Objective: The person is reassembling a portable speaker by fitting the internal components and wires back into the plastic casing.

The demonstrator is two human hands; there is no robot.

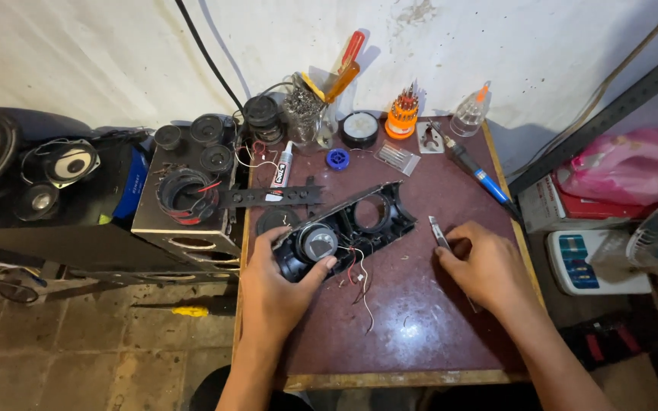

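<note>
While my left hand (272,285) grips the black speaker housing (344,228) at its near-left end, its long axis runs far-right, and my right hand's fingers (451,255) pinch tweezers (439,232) just right of it.

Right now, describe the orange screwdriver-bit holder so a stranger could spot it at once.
Start at the dark red table and look along its far edge by the white wall. The bit holder stands there between a round black tin and a clear squeeze bottle. It alone is a bright orange round stand with small bits sticking upright from its top.
</note>
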